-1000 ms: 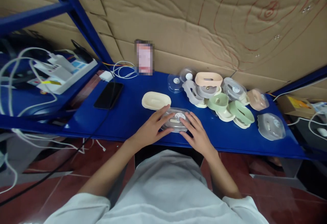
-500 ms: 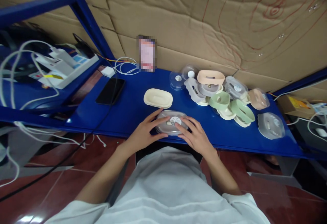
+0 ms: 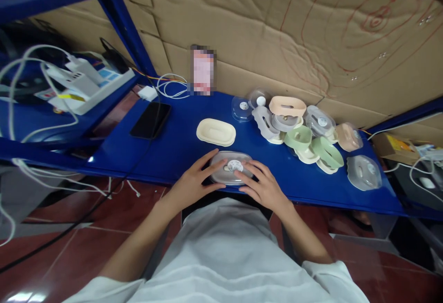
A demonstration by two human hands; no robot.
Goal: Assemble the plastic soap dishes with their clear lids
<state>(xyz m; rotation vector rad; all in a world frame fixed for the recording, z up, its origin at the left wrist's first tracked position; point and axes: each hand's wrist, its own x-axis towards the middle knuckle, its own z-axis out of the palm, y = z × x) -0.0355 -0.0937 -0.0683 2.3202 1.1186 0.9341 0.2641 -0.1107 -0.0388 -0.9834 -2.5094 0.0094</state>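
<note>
I am noting a cream tray [image 3: 216, 132] lying just behind, a heap of soap dishes [image 3: 300, 130] to the right. My left hand [image 3: 191, 181] and right hand [image 3: 262, 186] are gripping the clear lidded box [image 3: 230, 168] at the blue surface [image 3: 180, 141] front edge, nearer me than before.

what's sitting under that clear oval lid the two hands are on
Through the clear oval plastic lid a grey tray with a slot and a round white sticker show. The left hand and right hand cover its near edges; the blue shelf lies beneath.
</note>
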